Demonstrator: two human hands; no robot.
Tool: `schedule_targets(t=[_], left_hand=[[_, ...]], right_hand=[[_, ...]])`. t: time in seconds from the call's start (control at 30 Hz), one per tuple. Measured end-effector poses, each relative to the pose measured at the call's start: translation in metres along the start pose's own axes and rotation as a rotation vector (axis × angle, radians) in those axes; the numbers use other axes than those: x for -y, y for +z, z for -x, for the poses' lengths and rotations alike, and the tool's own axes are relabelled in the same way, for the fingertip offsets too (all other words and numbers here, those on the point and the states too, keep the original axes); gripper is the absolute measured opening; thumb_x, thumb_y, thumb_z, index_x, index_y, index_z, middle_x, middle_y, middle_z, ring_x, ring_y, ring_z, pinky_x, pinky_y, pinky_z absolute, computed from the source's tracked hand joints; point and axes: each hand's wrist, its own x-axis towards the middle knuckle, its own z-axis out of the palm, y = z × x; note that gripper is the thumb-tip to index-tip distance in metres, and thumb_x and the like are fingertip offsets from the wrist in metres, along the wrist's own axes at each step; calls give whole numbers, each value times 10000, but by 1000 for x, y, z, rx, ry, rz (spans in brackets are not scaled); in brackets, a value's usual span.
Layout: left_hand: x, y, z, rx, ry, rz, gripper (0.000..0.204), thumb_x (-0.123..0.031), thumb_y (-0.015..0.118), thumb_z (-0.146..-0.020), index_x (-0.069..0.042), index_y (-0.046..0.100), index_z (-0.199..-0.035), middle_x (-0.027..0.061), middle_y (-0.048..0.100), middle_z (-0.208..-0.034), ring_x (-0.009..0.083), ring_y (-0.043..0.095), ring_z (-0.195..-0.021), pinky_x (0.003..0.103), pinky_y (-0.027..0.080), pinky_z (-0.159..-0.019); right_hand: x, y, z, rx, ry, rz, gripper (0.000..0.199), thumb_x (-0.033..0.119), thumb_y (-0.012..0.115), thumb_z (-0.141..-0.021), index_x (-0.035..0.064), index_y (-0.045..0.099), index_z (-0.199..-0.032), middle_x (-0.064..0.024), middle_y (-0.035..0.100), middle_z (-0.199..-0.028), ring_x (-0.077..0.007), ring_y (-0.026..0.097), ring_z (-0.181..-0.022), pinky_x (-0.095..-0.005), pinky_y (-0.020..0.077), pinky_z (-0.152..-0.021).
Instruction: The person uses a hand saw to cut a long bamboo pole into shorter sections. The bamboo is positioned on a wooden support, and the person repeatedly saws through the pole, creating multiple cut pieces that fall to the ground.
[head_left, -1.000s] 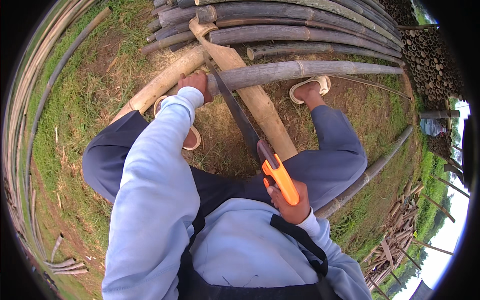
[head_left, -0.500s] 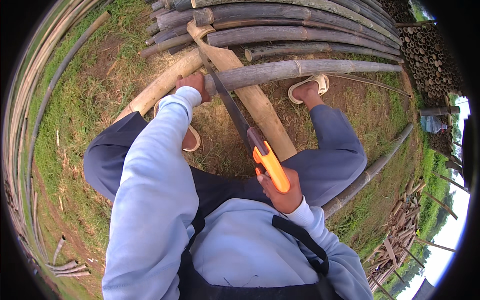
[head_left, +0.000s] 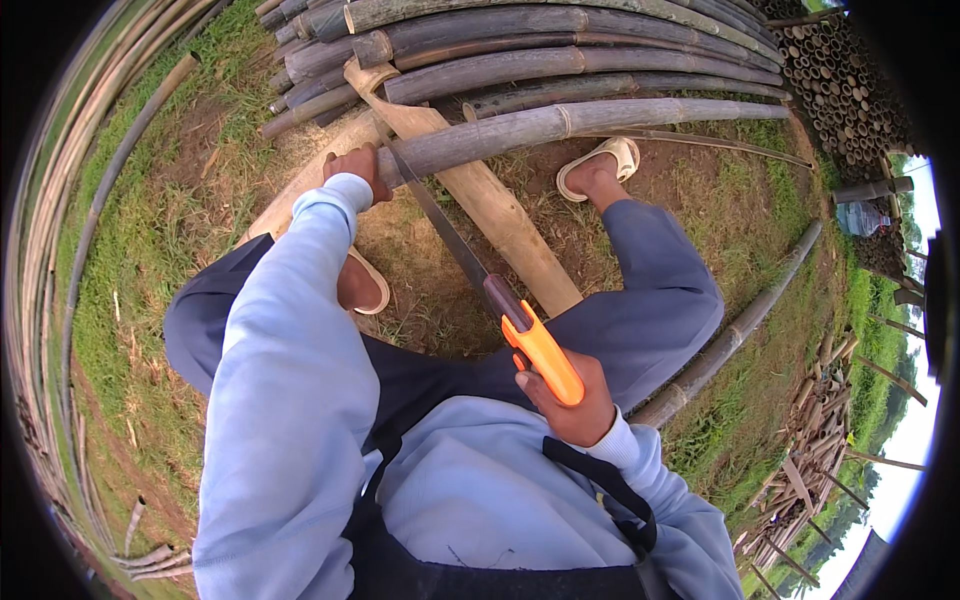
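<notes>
While we sit with our knees spread over the grassy ground, the grip of our left hand is wrapped over the near end of a weathered grey bamboo pole, fingers curled down around it. Our right hand, close before our belly, has its grip pressed together around the orange handle of a handsaw, thumb along the side. From there the dark blade slants forward and leftward, its far part lying across the pole just beside our left hand; how deep the teeth sit we cannot tell. The pole crosses over a pale bamboo length, nearer that length's far, notched end than its near edge, and stretches away to the right. Another pale culm runs from behind our left hand toward our left knee. Beyond the pole lies a stack of dark bamboo poles. Our cream sandals stand on the ground, one near each side of the pale length. Along the ground's left edge run long thin poles; toward its right edge we see stacked culm ends and a heap of split bamboo pieces.
</notes>
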Motion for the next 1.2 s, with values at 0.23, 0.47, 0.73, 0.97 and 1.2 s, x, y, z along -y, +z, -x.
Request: schedule_targets(t=[0.23,0.47,0.73,0.97,1.2], left_hand=[[0,30,8,-180,10,52,675,-348,866,-617,-48,590,-1154,178,717,-1102,328,693,-1034,419,444,-1038],[2,12,3,-61,12,68,675,-367,869,-627,-63,618,-1175,170,708,-1155,325,682,-1087,460,393,-1086],[0,29,12,-135,2,64,690,-355,856,-627,-57,590,-1190,158,699,-1147,310,689,-1053,404,423,-1065],[1,20,8,-52,6,65,694,-339,830,-670,-34,556,-1229,181,689,-1201,327,693,-1071,468,358,-1138],[-2,32,15,-188,29,87,603,-265,815,-673,-40,562,-1171,166,687,-1125,314,700,-1008,446,395,-1089]], right_hand=[[-7,38,-63,-70,201,-57,145,92,691,-883,-39,639,-916,-120,584,-649,-233,601,-598,-338,476,-603],[-28,35,-67,-25,155,-123,143,100,695,-905,-33,661,-944,-52,594,-681,-129,565,-639,-307,476,-623],[-37,45,-104,-44,93,-121,153,114,697,-888,-32,656,-870,-68,578,-639,-139,554,-606,-320,463,-606],[-38,45,-98,-68,65,-126,148,102,700,-874,-33,643,-891,-86,599,-677,-166,569,-634,-341,484,-637],[-23,15,-38,11,98,-83,141,62,661,-895,-32,668,-1000,-63,619,-712,-130,609,-687,-298,488,-660]])
